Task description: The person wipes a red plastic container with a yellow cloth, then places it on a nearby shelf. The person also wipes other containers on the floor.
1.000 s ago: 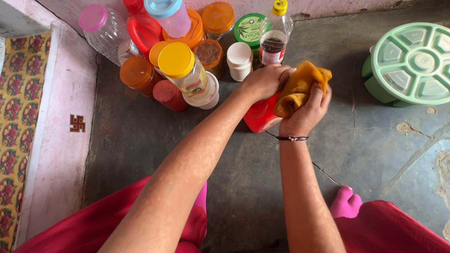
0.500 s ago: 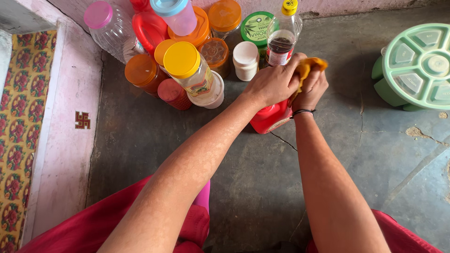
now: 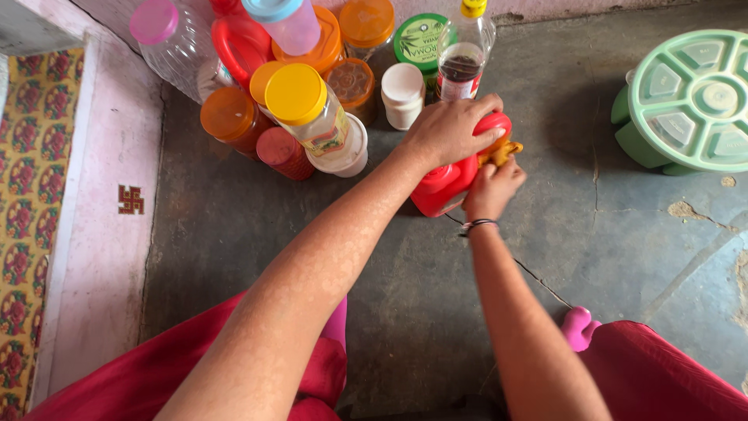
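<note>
My left hand (image 3: 450, 129) rests over the top of a red plastic container (image 3: 442, 185) that lies tilted on the grey stone floor, gripping it. My right hand (image 3: 492, 187) is closed around a crumpled yellow-orange cloth (image 3: 505, 150) and presses it against the container's right side, just under the red lid. A dark bracelet sits on my right wrist. Most of the cloth is hidden inside my fist.
A cluster of jars and bottles stands behind: a yellow-lidded jar (image 3: 305, 109), orange-lidded jars (image 3: 228, 117), a small white jar (image 3: 403, 93), a clear bottle with dark liquid (image 3: 463, 54), a green-lidded tub (image 3: 418, 39). A pale green compartmented container (image 3: 689, 97) sits right. A pink ledge (image 3: 101, 203) runs left.
The cloth has been bunched down into my right fist and moved lower along the container's side. My left hand has shifted up over the lid. The view has moved in closer.
</note>
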